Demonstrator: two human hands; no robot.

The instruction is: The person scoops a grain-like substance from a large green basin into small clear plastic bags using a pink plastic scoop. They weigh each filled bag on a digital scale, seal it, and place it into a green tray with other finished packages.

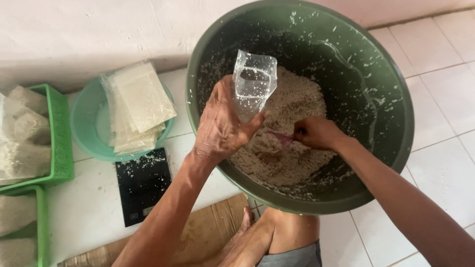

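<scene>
The left hand (222, 123) sits at centre frame, over the near left rim of a large green basin (391, 123). Its grip is closed on a small clear plastic bag (254, 84), thumb to one side and fingers to the other. The bag stands upright with its mouth held open and facing up, which appears meant to keep it ready to receive filling. The left forearm rises from the lower centre of the frame, wrist bent back, back of the hand toward the camera.

The right hand (316, 132), right of centre, reaches into the basin from the lower right. Its grip is closed on a small pink scoop (282, 138), whose tip is pressed into the pale crumbly grain mass (292, 109) just below the bag. The arm is extended, wrist low.

At left of frame, on the tiled floor: a light green bowl (84, 123) holding a stack of empty clear bags (138, 104), a black flat scale (142, 183) dusted with grains just below it, and two green baskets (59, 138) of filled packs at the left edge. Brown cardboard (213, 232) lies under the person's folded leg, lower centre.
</scene>
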